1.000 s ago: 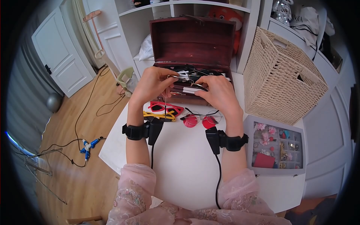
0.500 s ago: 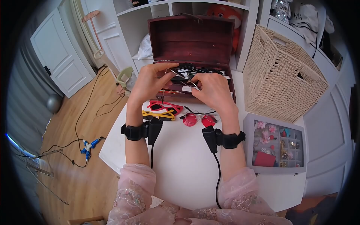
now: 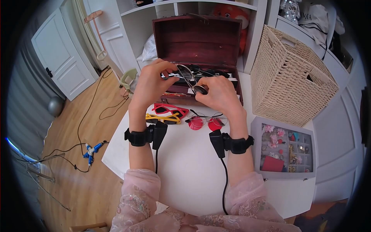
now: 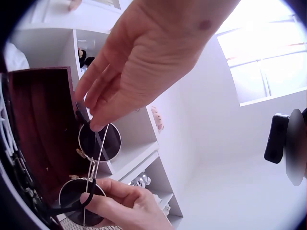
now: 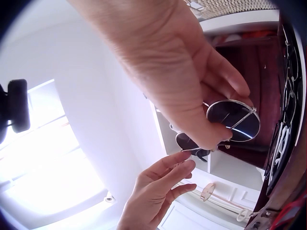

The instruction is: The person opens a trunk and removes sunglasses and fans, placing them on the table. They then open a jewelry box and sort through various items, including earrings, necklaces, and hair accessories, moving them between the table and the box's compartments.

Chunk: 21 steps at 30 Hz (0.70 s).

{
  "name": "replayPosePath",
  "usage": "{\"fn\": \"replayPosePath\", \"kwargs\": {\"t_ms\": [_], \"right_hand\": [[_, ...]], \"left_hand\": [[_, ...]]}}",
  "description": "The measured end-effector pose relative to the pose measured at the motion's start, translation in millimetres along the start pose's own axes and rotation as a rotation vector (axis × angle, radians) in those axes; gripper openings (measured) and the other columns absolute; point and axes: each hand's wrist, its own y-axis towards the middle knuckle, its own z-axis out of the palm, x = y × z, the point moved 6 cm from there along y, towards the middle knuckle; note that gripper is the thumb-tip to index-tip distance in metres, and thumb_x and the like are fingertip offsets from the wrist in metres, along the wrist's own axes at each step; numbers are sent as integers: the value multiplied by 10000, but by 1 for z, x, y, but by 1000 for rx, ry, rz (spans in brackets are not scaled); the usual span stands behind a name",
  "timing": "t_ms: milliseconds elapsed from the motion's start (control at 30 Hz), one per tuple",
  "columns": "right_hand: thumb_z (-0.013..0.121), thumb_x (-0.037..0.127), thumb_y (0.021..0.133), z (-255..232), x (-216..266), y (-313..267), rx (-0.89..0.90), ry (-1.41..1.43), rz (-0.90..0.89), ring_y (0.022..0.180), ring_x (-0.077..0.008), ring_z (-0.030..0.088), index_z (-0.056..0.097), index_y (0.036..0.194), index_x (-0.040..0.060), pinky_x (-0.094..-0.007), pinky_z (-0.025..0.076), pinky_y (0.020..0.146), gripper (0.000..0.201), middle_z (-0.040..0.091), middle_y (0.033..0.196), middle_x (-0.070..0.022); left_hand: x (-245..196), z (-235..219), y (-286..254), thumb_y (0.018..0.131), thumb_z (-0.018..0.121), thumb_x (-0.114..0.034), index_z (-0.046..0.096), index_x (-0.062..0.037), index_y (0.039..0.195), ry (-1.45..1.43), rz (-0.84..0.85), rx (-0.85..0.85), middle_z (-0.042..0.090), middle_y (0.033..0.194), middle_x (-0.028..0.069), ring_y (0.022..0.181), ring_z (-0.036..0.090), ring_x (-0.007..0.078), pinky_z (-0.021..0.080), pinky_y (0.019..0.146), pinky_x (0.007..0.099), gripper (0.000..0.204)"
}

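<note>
A pair of round dark-lensed sunglasses (image 3: 185,72) with a thin silver frame is held between both hands, tilted in front of an open dark red wooden chest (image 3: 198,42). My right hand (image 3: 222,92) pinches one lens and its rim between thumb and fingers. At the other end my left hand (image 3: 151,83) has thumb and index finger at a thin temple arm, beside the far lens (image 4: 108,143). Temple arms cross behind the lenses in the left wrist view. More dark glasses lie inside the chest, partly hidden by the hands.
On the white table (image 3: 185,166) lie red-framed sunglasses (image 3: 166,109), yellow-framed sunglasses (image 3: 162,119) and round glasses with pink-red lenses (image 3: 196,123). A woven basket (image 3: 290,81) and a grey jewellery box (image 3: 255,150) stand at the right. White shelving (image 3: 137,23) rises behind.
The sunglasses have turned between the hands, so a lens now faces up near the left fingers. The left hand has risen slightly; the right hand keeps its pinch on the frame.
</note>
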Motion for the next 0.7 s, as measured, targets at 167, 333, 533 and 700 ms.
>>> {"fn": "replayPosePath", "kwargs": {"t_ms": [167,333,533,700], "right_hand": [[633,167,647,6,1,1,52,18,-18,570,-279,603,700,812,28,-358,480,605,226,608,599,-133],[626,163,648,9,5,1,72,45,-43,537,-273,591,693,827,10,-347,465,577,245,597,585,-134],[631,195,735,21,4,-1,159,198,-23,590,-278,610,683,899,13,-345,465,598,250,630,651,-145],[651,174,739,27,15,0,120,174,-81,641,-284,629,683,903,29,-344,478,632,222,647,700,-144]], "left_hand": [[-5,-2,0,650,753,-36,632,-14,981,-28,-6,-45,610,824,103,718,595,222,481,647,305,353],[-5,0,-3,665,756,-20,637,1,967,-25,19,77,618,748,68,637,582,123,488,563,252,325],[6,-5,-5,676,743,-17,631,40,939,-29,-49,134,624,648,103,537,569,109,465,509,263,291],[18,-11,-7,650,778,-108,652,31,905,13,-207,158,641,699,139,593,608,201,478,570,314,317]]}}
